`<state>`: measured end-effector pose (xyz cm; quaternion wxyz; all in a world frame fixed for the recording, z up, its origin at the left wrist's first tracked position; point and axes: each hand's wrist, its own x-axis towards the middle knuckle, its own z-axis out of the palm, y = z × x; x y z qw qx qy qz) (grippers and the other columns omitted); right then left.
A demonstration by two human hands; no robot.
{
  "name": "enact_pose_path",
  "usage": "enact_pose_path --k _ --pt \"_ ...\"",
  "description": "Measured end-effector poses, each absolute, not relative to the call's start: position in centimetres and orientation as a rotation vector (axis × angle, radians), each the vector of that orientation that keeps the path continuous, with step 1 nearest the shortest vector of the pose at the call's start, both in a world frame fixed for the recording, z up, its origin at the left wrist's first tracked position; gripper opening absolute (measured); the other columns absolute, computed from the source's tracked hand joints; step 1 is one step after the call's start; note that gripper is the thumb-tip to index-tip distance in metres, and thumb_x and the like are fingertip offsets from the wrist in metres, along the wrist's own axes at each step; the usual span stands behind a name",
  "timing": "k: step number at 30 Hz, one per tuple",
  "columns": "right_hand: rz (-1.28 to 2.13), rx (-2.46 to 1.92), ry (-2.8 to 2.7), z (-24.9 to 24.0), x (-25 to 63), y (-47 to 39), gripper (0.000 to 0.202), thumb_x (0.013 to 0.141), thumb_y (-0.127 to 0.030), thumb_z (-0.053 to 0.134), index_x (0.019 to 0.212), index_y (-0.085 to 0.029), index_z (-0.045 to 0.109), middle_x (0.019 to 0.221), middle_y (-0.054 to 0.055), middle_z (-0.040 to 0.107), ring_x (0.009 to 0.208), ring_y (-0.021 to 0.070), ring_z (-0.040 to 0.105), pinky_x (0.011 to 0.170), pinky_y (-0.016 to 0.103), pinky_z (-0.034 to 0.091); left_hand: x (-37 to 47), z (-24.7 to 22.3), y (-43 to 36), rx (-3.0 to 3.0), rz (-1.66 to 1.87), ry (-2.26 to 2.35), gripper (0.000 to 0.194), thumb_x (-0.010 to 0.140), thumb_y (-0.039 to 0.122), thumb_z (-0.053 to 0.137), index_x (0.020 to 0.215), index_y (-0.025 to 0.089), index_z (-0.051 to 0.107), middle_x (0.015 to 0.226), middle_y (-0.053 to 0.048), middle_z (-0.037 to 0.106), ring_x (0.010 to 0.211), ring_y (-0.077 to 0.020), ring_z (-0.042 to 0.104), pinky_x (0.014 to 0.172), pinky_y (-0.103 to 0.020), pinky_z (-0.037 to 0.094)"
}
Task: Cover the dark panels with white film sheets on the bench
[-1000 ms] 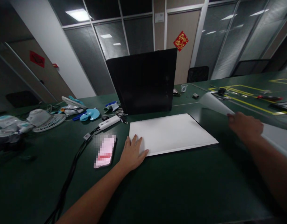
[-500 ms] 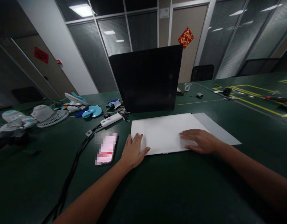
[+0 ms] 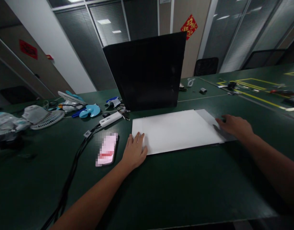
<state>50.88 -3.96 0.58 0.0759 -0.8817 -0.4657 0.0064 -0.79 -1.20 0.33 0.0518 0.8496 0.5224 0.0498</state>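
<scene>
A thin white rectangular panel (image 3: 170,132) lies flat on the dark green table, with a narrow dark rim along its near edge. At its right end a greyish-white sheet (image 3: 206,117) sticks out; whether it lies over or under the panel I cannot tell. My left hand (image 3: 134,149) rests open on the panel's left edge, fingers spread. Over the sheet's right side is my right hand (image 3: 235,126), its fingers bent and a small gap showing by the thumb. A shadow falls below it, and nothing is visible in its fingers.
Behind the panel stands a large black screen-like board (image 3: 147,73). To the left are a phone (image 3: 107,149), a white power strip (image 3: 110,119) with black cables, blue fan blades (image 3: 90,111) and white fan parts (image 3: 47,118). A clear cup (image 3: 190,82) stands at the back right.
My right hand has moved right, from the panel's face to above the sheet's outer side. The left hand stays on the left edge. The view has tilted down slightly.
</scene>
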Motion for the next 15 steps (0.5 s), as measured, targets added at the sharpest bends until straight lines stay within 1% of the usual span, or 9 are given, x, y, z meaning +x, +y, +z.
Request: enact_pose_path --k 2,4,5,7,9,11,13,15 --pt "0.053 -2.617 -1.454 0.5 49.7 -3.7 0.074 0.095 -0.073 0.039 0.143 -0.02 0.06 0.119 0.019 0.066 0.099 0.0322 0.065 0.088 0.057 0.053 -0.8 0.3 -1.2 2.579 0.171 1.592 0.066 0.104 0.045 0.032 0.163 0.017 0.03 0.171 -0.013 0.029 0.159 -0.0433 0.022 0.129 -0.056 0.022" --pt "0.073 -2.566 -1.531 0.3 48.1 -3.4 0.074 0.095 -0.073 0.039 0.145 -0.023 0.058 0.118 0.016 0.067 0.098 0.0281 0.065 0.09 0.055 0.053 -0.8 0.3 -1.2 2.566 0.176 1.586 0.068 0.104 0.052 0.033 0.163 0.018 0.031 0.172 -0.013 0.028 0.159 -0.0441 0.021 0.129 -0.057 0.022" --pt "0.075 -2.535 -1.566 0.1 47.3 -3.3 0.074 0.095 -0.073 0.037 0.146 -0.023 0.058 0.119 0.015 0.067 0.098 0.0274 0.064 0.091 0.054 0.053 -0.8 0.3 -1.2 2.561 0.173 1.581 0.07 0.103 0.056 0.034 0.163 0.019 0.031 0.172 -0.013 0.027 0.159 -0.0447 0.02 0.128 -0.058 0.023" --pt "0.07 -2.47 -1.62 -0.2 46.0 -3.1 0.075 0.095 -0.074 0.034 0.146 -0.025 0.058 0.119 0.014 0.067 0.099 0.0285 0.064 0.091 0.053 0.053 -0.8 0.3 -1.2 2.561 0.164 1.574 0.073 0.102 0.06 0.038 0.163 0.021 0.031 0.173 -0.012 0.026 0.159 -0.046 0.018 0.128 -0.059 0.023" --pt "0.06 -2.42 -1.638 -0.6 45.3 -3.1 0.077 0.094 -0.076 0.033 0.147 -0.025 0.058 0.118 0.015 0.068 0.1 0.0307 0.064 0.091 0.053 0.052 -0.8 0.2 -1.2 2.576 0.156 1.57 0.071 0.101 0.058 0.039 0.163 0.022 0.033 0.173 -0.012 0.025 0.159 -0.0469 0.017 0.127 -0.061 0.023" --pt "0.042 -2.399 -1.606 -0.9 45.1 -3.1 0.081 0.093 -0.077 0.035 0.149 -0.022 0.056 0.119 0.018 0.067 0.105 0.034 0.064 0.095 0.056 0.051 -0.8 0.1 -1.2 2.59 0.143 1.566 0.069 0.102 0.056 0.038 0.162 0.022 0.034 0.173 -0.013 0.025 0.159 -0.0477 0.017 0.127 -0.062 0.023" --pt "0.042 -2.393 -1.543 -1.2 45.3 -3.0 0.086 0.092 -0.076 0.039 0.151 -0.015 0.053 0.121 0.023 0.066 0.111 0.038 0.062 0.1 0.06 0.047 -0.8 0.1 -1.2 2.589 0.125 1.572 0.069 0.102 0.053 0.038 0.163 0.021 0.032 0.173 -0.013 0.024 0.159 -0.048 0.016 0.127 -0.062 0.023" --pt "0.094 -2.366 -1.497 -1.5 45.8 -2.7 0.085 0.092 -0.073 0.045 0.152 -0.014 0.052 0.123 0.023 0.065 0.112 0.0376 0.062 0.102 0.061 0.047 -0.7 0.1 -1.2 2.587 0.113 1.58 0.071 0.102 0.051 0.037 0.164 0.018 0.029 0.173 -0.014 0.023 0.159 -0.0483 0.015 0.127 -0.061 0.023"
